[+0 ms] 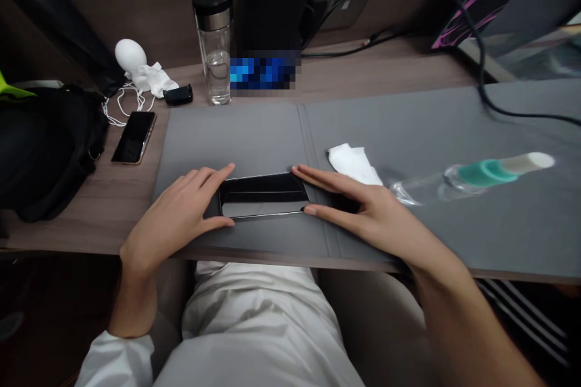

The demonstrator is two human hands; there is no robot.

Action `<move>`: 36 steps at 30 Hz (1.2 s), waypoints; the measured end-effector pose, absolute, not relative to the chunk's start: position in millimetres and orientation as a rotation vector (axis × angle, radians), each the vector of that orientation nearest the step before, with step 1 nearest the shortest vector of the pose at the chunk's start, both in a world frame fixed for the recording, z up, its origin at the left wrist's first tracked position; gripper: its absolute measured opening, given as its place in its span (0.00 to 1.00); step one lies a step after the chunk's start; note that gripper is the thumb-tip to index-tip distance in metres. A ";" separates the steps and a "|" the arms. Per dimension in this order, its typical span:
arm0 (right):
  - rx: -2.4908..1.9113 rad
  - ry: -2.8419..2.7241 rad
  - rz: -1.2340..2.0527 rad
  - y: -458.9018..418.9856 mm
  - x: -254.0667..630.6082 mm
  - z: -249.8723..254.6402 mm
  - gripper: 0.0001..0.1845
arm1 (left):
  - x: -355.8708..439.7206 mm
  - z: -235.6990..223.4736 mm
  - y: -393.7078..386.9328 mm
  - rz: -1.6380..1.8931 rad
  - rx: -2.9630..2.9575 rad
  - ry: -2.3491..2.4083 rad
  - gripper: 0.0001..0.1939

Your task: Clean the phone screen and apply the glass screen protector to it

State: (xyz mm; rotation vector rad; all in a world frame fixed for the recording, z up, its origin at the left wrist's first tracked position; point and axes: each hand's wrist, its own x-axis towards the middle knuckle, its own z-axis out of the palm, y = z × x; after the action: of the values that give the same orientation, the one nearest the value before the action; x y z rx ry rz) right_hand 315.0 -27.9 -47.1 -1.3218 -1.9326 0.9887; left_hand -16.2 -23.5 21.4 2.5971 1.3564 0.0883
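A black smartphone (265,195) lies lengthwise across the grey desk mat (236,133), its glossy screen up and reflecting a pale band. My left hand (179,208) frames its left end, thumb at the near edge and fingers at the far edge. At the right end, my right hand (363,199) has its fingertips on the far corner and its thumb on the near one. Just beyond the right hand is a crumpled white tissue (353,162), partly hidden by it. A clear bottle with a teal collar and white cap (481,175) lies to the right.
Another phone (134,138) rests at the left, near a white egg-shaped item (131,55), a white cord and a small black object (178,95). A glass water bottle (214,48) stands at the back. A black cable (481,48) arches down onto the right side; a black bag (49,145) sits far left.
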 end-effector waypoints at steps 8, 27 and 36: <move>-1.325 -1.928 0.989 -27.7 312.3 -41.7 0.32 | -16.9 19.0 -20.1 0.125 2.567 1.349 0.40; -1.336 -1.894 1.028 -26.1 312.5 -41.1 0.33 | -20.0 13.5 -15.8 0.093 2.590 1.322 0.40; -1.325 -1.882 1.034 -25.1 313.2 -46.5 0.34 | -16.7 11.4 -10.9 0.135 2.559 1.318 0.35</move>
State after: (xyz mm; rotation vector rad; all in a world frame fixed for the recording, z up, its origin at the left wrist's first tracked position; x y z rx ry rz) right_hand 313.2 -25.1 -46.5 -1.3245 -1.8819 1.0343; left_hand -16.7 -10.9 11.4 2.5590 1.3180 0.1351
